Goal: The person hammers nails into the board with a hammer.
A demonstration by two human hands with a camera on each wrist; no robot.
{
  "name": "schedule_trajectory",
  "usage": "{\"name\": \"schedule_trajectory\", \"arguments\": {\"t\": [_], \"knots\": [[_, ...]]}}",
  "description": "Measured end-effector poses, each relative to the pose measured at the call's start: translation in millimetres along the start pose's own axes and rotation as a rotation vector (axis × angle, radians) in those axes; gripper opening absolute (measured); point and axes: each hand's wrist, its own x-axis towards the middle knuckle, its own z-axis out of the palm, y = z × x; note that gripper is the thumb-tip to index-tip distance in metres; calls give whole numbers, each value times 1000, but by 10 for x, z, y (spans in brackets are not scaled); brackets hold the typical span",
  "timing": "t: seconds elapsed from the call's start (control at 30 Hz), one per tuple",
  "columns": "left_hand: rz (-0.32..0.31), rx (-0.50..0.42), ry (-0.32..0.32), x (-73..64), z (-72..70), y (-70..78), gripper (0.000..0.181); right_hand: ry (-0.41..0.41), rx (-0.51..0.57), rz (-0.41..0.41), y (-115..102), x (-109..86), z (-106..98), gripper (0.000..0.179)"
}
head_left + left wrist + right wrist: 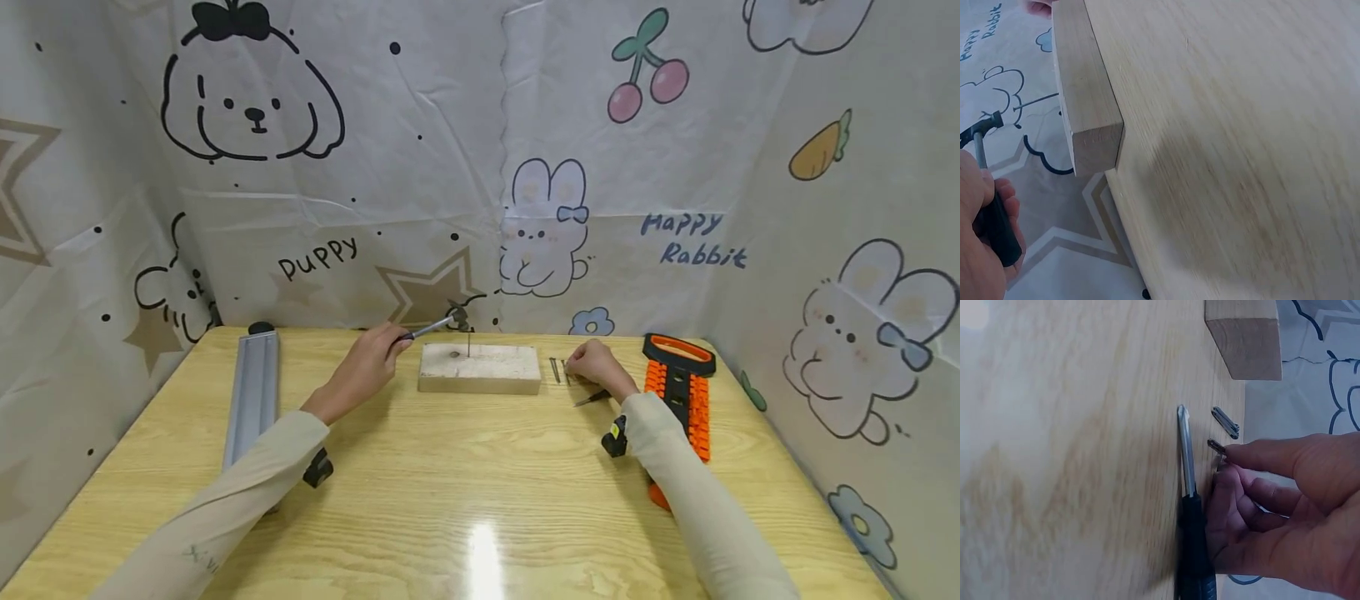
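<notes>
My left hand (363,365) grips a hammer (1001,232) by its dark handle, with the head raised over a wooden block (491,373). From the top of that block one long nail (469,345) stands upright, just below the hammer head and apart from it. To the right of the block, my right hand (597,364) reaches down to the table, pinching a nail (1214,445) between thumb and fingertip. Two more nails (1225,422) lie close together beside it. A screwdriver (1187,456) with a black handle lies next to the right hand.
At the left lies a long grey metal channel (255,375). An orange and black ridged rack (678,357) lies at the right, partly under the right forearm. A printed cloth (442,183) hangs behind the table's (420,467) back edge and at both sides.
</notes>
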Motion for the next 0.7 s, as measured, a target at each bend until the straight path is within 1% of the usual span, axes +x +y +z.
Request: {"name": "schedule_trajectory", "arguments": {"t": [0.1,0.17,0.3,0.4,0.47,0.57,0.63,0.67,0.7], "knots": [[-6,18,-2,-8,10,-2,16,-15,-13,7,-26,30,11,41],[-10,27,-9,-7,22,1,17,-21,-21,26,-32,40,9,47],[-22,22,-22,1,20,11,18,-21,-7,63,-9,65,-12,49],[-25,20,-19,3,10,9,18,-28,19,87,28,75,-42,48],[-27,19,-23,-6,0,3,18,-49,72,99,43,68,-73,46],[-28,19,-31,-29,-25,-9,18,-48,180,108,11,23,-119,32],[-31,17,-34,-46,-54,-19,18,-44,256,73,-74,-26,-144,18],[-32,19,-32,-52,-71,-24,18,-41,281,44,-133,-52,-149,14],[-33,22,-29,-54,-88,-26,18,-36,300,6,-202,-77,-147,14]]}}
